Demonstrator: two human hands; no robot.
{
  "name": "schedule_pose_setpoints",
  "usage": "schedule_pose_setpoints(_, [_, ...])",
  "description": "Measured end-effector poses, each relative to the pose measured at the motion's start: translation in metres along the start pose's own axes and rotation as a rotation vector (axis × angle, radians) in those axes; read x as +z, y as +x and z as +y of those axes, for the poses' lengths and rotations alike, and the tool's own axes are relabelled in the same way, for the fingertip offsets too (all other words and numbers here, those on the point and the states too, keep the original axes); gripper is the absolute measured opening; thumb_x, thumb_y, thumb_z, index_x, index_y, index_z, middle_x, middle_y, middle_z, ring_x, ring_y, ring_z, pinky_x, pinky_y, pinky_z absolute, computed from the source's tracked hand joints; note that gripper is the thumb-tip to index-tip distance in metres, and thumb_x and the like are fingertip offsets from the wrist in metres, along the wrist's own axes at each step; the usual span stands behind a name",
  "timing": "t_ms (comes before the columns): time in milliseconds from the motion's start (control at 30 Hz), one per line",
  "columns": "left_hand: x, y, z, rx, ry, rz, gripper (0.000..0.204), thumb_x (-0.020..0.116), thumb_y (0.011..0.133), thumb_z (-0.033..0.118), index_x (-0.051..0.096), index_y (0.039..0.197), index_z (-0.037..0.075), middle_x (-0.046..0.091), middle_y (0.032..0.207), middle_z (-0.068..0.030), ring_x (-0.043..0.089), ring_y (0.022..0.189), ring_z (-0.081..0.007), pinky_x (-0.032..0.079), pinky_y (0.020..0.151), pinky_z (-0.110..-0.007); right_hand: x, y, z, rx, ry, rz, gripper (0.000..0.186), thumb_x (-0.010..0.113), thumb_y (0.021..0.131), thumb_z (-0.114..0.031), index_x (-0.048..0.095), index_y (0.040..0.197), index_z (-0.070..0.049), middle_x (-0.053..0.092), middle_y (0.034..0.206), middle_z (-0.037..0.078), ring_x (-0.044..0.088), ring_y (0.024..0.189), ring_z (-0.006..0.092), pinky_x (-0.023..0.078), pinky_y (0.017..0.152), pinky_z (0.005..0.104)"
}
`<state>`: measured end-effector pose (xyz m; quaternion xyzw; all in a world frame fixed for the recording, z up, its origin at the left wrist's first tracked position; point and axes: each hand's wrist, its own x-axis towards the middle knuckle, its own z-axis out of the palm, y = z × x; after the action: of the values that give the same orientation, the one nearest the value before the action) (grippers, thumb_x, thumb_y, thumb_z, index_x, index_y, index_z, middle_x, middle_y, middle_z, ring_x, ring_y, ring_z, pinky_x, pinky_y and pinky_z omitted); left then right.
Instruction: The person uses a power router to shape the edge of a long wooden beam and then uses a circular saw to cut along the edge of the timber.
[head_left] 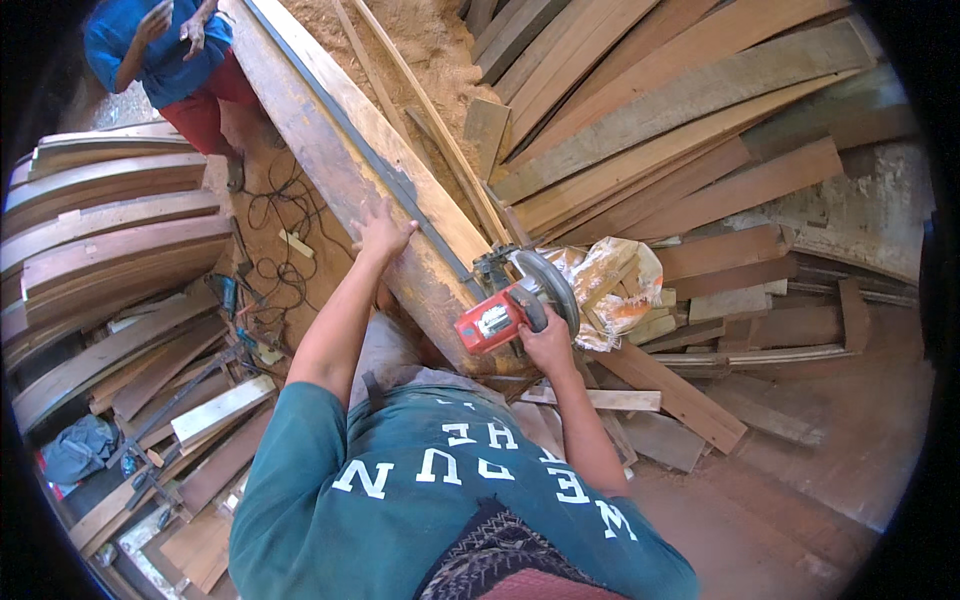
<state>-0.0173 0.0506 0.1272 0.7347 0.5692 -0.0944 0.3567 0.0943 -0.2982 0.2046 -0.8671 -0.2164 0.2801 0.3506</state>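
My right hand (549, 345) is wrapped round the handle of a red circular saw (478, 326), whose rounded dark guard faces right. The saw sits at the near end of a long, pale wooden board (440, 195). Along the board runs a straight dark grey strip (350, 128), its near end reaching the saw. My left hand (383, 236) lies with fingers spread beside that strip, on the worn, brownish bench surface (310, 140). The saw's blade is hidden from view.
A person in a blue shirt (185, 55) stands at the far left. Black cables (285, 205) coil on the sawdusty ground. Stacked planks (120, 255) line the left; more boards (680, 120) fan out at right. An orange-and-white sack (640, 285) holding wood scraps stands right of the saw.
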Motion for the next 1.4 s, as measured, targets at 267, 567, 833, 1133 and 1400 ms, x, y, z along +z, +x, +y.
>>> schedule_pose_setpoints(267, [0.018,0.033,0.003,0.185,0.308,0.002,0.129,0.091,0.073,0.054,0.014,0.171,0.019,0.003,0.180,-0.0059,0.001,0.162,-0.0474,0.016,0.118,-0.082,-0.002,-0.001,-0.012,0.040,0.009,-0.081,0.033,0.077,0.087,-0.017,0.071,0.116,-0.004,0.075,0.099,0.027,0.074,0.098,0.0436,0.057,0.084,0.0458])
schedule_pose_setpoints(567, [0.021,0.048,0.023,0.125,0.434,-0.056,0.131,0.091,0.077,0.047,0.006,0.171,0.018,0.002,0.180,0.0008,0.016,0.161,-0.0430,0.020,0.120,-0.079,-0.007,0.005,0.008,0.036,0.066,-0.156,0.043,0.080,0.087,-0.025,0.071,0.125,-0.007,0.075,0.103,0.024,0.075,0.098,0.0390,0.056,0.088,0.0446])
schedule_pose_setpoints(833, [0.034,0.068,0.002,0.182,0.398,-0.046,0.131,0.091,0.077,0.046,0.004,0.171,0.018,0.001,0.180,-0.0004,0.019,0.160,-0.0469,0.025,0.118,-0.079,-0.025,-0.026,-0.001,0.129,0.166,0.033,0.037,0.080,0.088,-0.017,0.071,0.121,-0.002,0.076,0.099,0.024,0.077,0.092,0.0360,0.058,0.084,0.0420])
schedule_pose_setpoints(1133, [0.041,0.089,-0.019,0.285,0.398,-0.001,0.130,0.089,0.078,0.051,0.005,0.171,0.017,0.004,0.180,-0.0041,0.021,0.158,-0.0515,0.028,0.119,-0.075,-0.068,-0.068,0.010,0.205,0.002,0.143,0.032,0.080,0.087,-0.018,0.072,0.115,-0.005,0.075,0.091,0.024,0.077,0.087,0.0381,0.058,0.077,0.0445])
schedule_pose_setpoints(1400, [0.038,0.089,-0.023,0.364,0.412,0.006,0.132,0.090,0.076,0.053,0.008,0.170,0.010,0.007,0.178,-0.0155,0.019,0.156,-0.0556,0.025,0.128,-0.058,-0.070,-0.094,0.021,0.257,-0.038,0.066,0.036,0.082,0.085,-0.019,0.073,0.117,-0.006,0.076,0.096,0.023,0.076,0.089,0.0354,0.058,0.080,0.0418])
